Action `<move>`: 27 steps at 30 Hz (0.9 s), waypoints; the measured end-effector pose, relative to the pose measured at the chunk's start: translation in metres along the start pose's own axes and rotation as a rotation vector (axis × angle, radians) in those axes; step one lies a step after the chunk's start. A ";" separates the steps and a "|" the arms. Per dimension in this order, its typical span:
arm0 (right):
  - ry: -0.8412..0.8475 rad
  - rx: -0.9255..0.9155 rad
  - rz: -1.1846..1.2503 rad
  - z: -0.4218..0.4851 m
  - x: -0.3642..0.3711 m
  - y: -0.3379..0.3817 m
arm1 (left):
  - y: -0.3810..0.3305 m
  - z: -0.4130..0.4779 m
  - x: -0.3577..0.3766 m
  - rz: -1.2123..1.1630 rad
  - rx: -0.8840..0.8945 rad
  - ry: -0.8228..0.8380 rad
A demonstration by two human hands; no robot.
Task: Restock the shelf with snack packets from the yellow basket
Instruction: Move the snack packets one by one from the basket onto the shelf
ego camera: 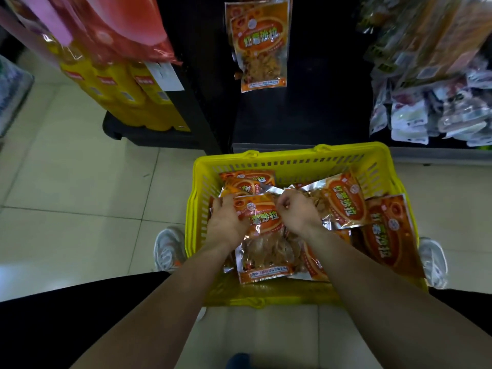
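Note:
A yellow basket (290,161) stands on the floor between my feet, holding several orange snack packets. My left hand (226,222) grips the left edge of the top packet (263,222), fingers curled over its upper corner. At that packet's upper right corner my right hand (298,211) is curled; what it pinches is hidden beneath the fingers. Another packet (343,201) lies tilted to the right of my right hand. On the dark shelf panel above, matching orange packets (259,43) hang in a stack.
Yellow bottles (127,94) stand on a low black base at the left, with red and pink bags (106,25) above them. White and grey packets (436,113) fill the shelf at the right. Pale floor tiles (66,182) lie to the left.

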State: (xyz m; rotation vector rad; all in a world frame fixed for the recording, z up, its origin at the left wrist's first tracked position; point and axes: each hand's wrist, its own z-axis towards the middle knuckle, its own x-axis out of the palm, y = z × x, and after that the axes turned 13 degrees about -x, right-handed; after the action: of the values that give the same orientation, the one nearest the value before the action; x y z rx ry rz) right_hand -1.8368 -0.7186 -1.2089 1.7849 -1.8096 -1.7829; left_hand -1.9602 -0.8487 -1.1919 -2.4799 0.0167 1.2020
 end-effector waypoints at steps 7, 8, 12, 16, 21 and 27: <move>0.033 0.073 0.260 -0.025 -0.026 -0.007 | -0.010 -0.015 -0.021 -0.343 -0.119 0.012; 0.043 0.052 0.242 -0.029 -0.030 -0.007 | -0.011 -0.020 -0.023 -0.370 -0.111 0.043; -0.064 -0.023 -0.020 -0.042 -0.069 -0.013 | -0.016 -0.034 -0.021 -0.379 0.005 0.087; -0.201 0.033 -0.302 -0.041 -0.110 -0.037 | -0.022 -0.037 -0.016 -0.345 0.062 0.095; -0.033 0.130 -0.432 -0.034 -0.111 -0.063 | -0.033 -0.031 -0.023 -0.318 0.095 0.093; -0.042 0.105 -0.500 -0.029 -0.102 -0.050 | -0.045 -0.034 -0.050 -0.325 0.141 0.104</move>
State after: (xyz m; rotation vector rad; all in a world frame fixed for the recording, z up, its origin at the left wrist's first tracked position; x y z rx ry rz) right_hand -1.7498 -0.6512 -1.1686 2.4286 -1.5926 -1.9091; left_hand -1.9584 -0.8267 -1.1196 -2.3076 -0.2549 0.9040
